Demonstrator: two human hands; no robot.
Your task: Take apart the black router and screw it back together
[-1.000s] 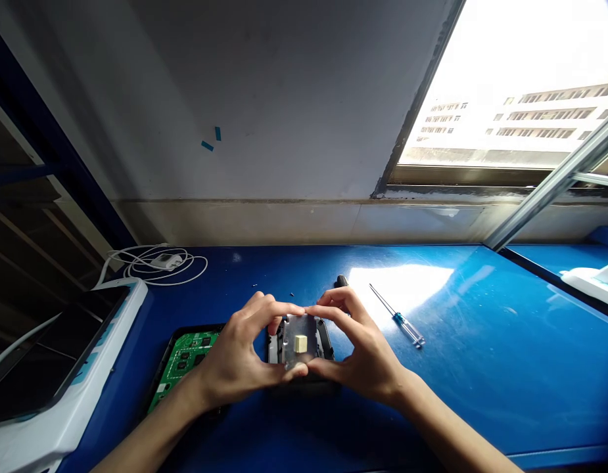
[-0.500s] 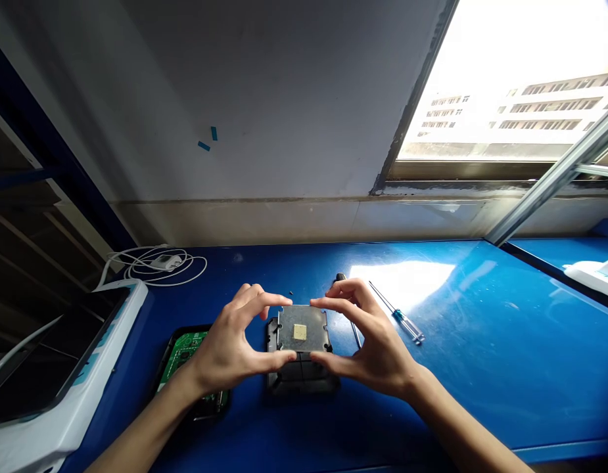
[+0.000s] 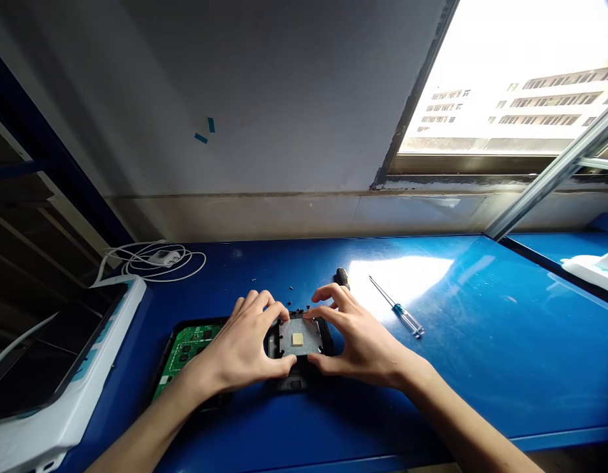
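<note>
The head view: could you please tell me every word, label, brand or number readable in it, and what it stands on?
No text is readable.
Green circuit board: any markings too small.
Metal plate: none legible.
White adapter: too small.
Clear-handled screwdriver: none legible.

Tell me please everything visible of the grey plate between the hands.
The grey plate is flat, roughly rectangular and looks metal, with small notches at its sides and a square yellowish pad on top. It is nearly level over the black case. The left hand and right hand hold its far and near edges.
</note>
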